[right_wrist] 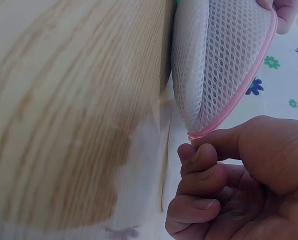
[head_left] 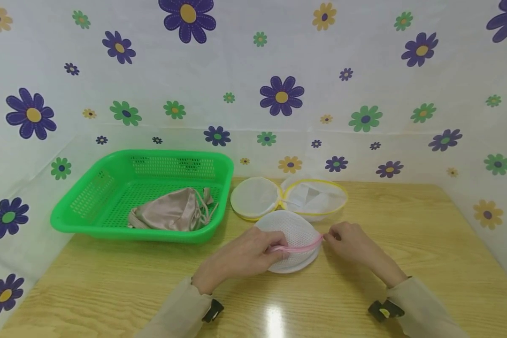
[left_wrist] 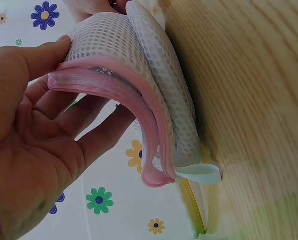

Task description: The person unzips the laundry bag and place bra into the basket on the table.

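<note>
A white mesh laundry bag [head_left: 285, 227] with a pink zipper [head_left: 306, 247] stands on the table between the hands. My left hand [head_left: 251, 251] holds its zippered edge, thumb on the mesh and fingers beneath in the left wrist view. There the zipper [left_wrist: 118, 85] shows a gap between its two pink bands, and a pale fabric loop [left_wrist: 201, 173] sticks out near one end. At the opposite end, my right hand [right_wrist: 244, 175] pinches the zipper's tip between thumb and forefinger, the other fingers curled. What lies inside the bag is hidden.
A green plastic basket [head_left: 141, 234] at the left holds a shiny beige drawstring pouch [head_left: 169, 211]. Behind the bag lies a round white mesh case with yellow trim [head_left: 257, 197], its two halves spread apart. A flowered cloth [head_left: 236, 70] hangs behind the wooden table [head_left: 405, 225].
</note>
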Action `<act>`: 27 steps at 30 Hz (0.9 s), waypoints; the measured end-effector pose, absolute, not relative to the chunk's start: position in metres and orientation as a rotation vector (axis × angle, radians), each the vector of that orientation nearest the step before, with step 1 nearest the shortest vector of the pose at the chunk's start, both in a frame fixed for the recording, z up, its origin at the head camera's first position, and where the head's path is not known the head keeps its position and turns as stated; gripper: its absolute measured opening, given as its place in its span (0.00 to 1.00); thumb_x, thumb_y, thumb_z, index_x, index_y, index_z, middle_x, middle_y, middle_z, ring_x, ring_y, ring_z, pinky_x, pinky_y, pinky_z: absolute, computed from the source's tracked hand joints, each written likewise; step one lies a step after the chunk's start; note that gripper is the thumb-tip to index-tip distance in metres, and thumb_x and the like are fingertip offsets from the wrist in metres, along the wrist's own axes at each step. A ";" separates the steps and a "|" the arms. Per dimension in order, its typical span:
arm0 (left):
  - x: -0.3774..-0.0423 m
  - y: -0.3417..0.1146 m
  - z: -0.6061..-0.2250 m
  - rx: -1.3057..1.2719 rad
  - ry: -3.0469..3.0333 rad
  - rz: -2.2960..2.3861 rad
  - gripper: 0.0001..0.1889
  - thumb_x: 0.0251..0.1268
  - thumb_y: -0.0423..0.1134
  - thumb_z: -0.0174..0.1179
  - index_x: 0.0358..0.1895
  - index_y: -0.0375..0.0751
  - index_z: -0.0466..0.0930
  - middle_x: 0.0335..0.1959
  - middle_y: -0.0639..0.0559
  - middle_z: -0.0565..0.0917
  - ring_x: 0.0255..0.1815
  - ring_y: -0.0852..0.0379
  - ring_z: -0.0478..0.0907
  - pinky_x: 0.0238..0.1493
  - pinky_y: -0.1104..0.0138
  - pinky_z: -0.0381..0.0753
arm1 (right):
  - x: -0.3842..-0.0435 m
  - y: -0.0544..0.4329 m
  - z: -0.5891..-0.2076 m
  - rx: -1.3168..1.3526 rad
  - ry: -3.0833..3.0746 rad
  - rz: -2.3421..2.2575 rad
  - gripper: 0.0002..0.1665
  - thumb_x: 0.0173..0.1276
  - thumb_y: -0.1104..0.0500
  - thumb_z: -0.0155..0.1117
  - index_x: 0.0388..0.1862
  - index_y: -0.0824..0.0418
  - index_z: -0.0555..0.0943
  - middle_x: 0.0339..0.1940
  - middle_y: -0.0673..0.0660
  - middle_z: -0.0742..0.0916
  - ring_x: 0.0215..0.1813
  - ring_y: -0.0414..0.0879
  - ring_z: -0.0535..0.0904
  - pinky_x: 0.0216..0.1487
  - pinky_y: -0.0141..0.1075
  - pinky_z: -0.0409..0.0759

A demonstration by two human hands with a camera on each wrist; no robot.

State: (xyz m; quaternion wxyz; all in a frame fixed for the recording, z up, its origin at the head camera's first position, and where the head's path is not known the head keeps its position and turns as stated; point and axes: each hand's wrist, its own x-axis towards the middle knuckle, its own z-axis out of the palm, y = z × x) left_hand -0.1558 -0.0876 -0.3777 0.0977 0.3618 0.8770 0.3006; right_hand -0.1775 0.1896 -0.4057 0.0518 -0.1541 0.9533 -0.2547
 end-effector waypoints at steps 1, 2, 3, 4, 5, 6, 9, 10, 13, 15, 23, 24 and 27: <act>-0.156 -0.088 -0.378 1.068 2.595 0.891 0.05 0.76 0.46 0.59 0.39 0.53 0.81 0.22 0.65 0.73 0.22 0.70 0.64 0.25 0.75 0.63 | -0.177 0.189 -0.405 -0.467 2.893 -0.778 0.17 0.73 0.59 0.60 0.22 0.59 0.78 0.19 0.49 0.76 0.25 0.41 0.68 0.27 0.32 0.66; -0.156 -0.088 -0.378 1.065 2.593 0.896 0.05 0.76 0.46 0.59 0.40 0.53 0.82 0.22 0.65 0.73 0.23 0.70 0.64 0.26 0.75 0.63 | -0.177 0.188 -0.405 -0.464 2.888 -0.781 0.17 0.74 0.59 0.59 0.22 0.59 0.78 0.19 0.49 0.76 0.25 0.41 0.68 0.27 0.32 0.66; -0.156 -0.089 -0.379 1.062 2.590 0.902 0.05 0.76 0.46 0.59 0.40 0.53 0.82 0.22 0.65 0.74 0.23 0.70 0.65 0.26 0.75 0.64 | -0.177 0.188 -0.404 -0.460 2.884 -0.785 0.17 0.74 0.59 0.59 0.22 0.59 0.78 0.19 0.49 0.76 0.25 0.41 0.68 0.27 0.32 0.67; -0.156 -0.089 -0.379 1.057 2.589 0.905 0.05 0.76 0.46 0.59 0.40 0.54 0.82 0.22 0.65 0.74 0.23 0.70 0.65 0.26 0.74 0.64 | -0.176 0.187 -0.404 -0.458 2.886 -0.784 0.16 0.74 0.58 0.59 0.23 0.59 0.79 0.19 0.49 0.76 0.25 0.41 0.69 0.27 0.32 0.67; -0.156 -0.090 -0.380 1.053 2.588 0.911 0.04 0.76 0.47 0.60 0.41 0.55 0.82 0.23 0.65 0.75 0.24 0.69 0.66 0.26 0.74 0.65 | -0.176 0.187 -0.404 -0.455 2.889 -0.786 0.16 0.74 0.58 0.59 0.23 0.59 0.80 0.20 0.50 0.77 0.25 0.41 0.69 0.27 0.33 0.68; -0.157 -0.091 -0.380 1.053 2.585 0.919 0.04 0.75 0.47 0.60 0.42 0.55 0.82 0.23 0.65 0.75 0.24 0.69 0.66 0.27 0.74 0.66 | -0.176 0.187 -0.404 -0.458 2.897 -0.788 0.16 0.74 0.58 0.60 0.24 0.59 0.80 0.20 0.50 0.78 0.25 0.41 0.69 0.27 0.33 0.68; -0.158 -0.094 -0.383 1.038 2.558 0.966 0.05 0.73 0.50 0.63 0.45 0.58 0.82 0.30 0.66 0.82 0.31 0.69 0.73 0.37 0.74 0.75 | -0.175 0.188 -0.403 -0.461 2.925 -0.802 0.15 0.73 0.58 0.60 0.25 0.59 0.82 0.20 0.50 0.80 0.25 0.41 0.70 0.27 0.33 0.70; -0.159 -0.096 -0.383 1.025 2.540 0.989 0.07 0.72 0.51 0.64 0.46 0.58 0.82 0.34 0.66 0.85 0.35 0.69 0.76 0.43 0.74 0.78 | -0.175 0.188 -0.403 -0.463 2.936 -0.805 0.15 0.73 0.58 0.61 0.25 0.58 0.82 0.20 0.49 0.80 0.25 0.41 0.70 0.27 0.33 0.70; -0.160 -0.100 -0.383 0.980 2.467 1.082 0.10 0.70 0.51 0.65 0.50 0.57 0.83 0.48 0.62 0.89 0.52 0.66 0.82 0.60 0.68 0.81 | -0.173 0.188 -0.402 -0.482 2.977 -0.834 0.13 0.73 0.58 0.62 0.28 0.59 0.84 0.19 0.49 0.81 0.25 0.41 0.71 0.27 0.33 0.70; -0.160 -0.102 -0.382 0.958 2.441 1.131 0.10 0.72 0.49 0.63 0.51 0.54 0.84 0.53 0.57 0.89 0.59 0.61 0.83 0.65 0.64 0.79 | -0.170 0.188 -0.400 -0.499 3.015 -0.858 0.10 0.72 0.58 0.63 0.31 0.59 0.85 0.20 0.49 0.81 0.25 0.40 0.71 0.27 0.32 0.71; -0.158 -0.098 -0.377 0.756 2.437 1.363 0.13 0.81 0.49 0.51 0.55 0.47 0.78 0.56 0.50 0.85 0.59 0.52 0.84 0.60 0.60 0.83 | -0.152 0.183 -0.388 -0.639 3.083 -1.005 0.01 0.68 0.62 0.69 0.37 0.58 0.86 0.26 0.47 0.86 0.29 0.35 0.75 0.32 0.29 0.77; -0.157 -0.097 -0.378 0.715 2.421 1.415 0.13 0.81 0.49 0.50 0.55 0.46 0.77 0.56 0.49 0.85 0.59 0.51 0.84 0.58 0.60 0.84 | -0.149 0.182 -0.387 -0.690 3.067 -1.021 0.01 0.67 0.63 0.69 0.37 0.58 0.86 0.27 0.46 0.87 0.30 0.34 0.77 0.33 0.29 0.79; -0.156 -0.092 -0.379 0.585 2.334 1.577 0.15 0.82 0.47 0.49 0.56 0.40 0.75 0.54 0.44 0.83 0.54 0.51 0.85 0.50 0.61 0.86 | -0.141 0.180 -0.384 -0.881 2.994 -1.037 0.05 0.65 0.65 0.71 0.39 0.58 0.86 0.33 0.47 0.88 0.34 0.35 0.81 0.37 0.33 0.84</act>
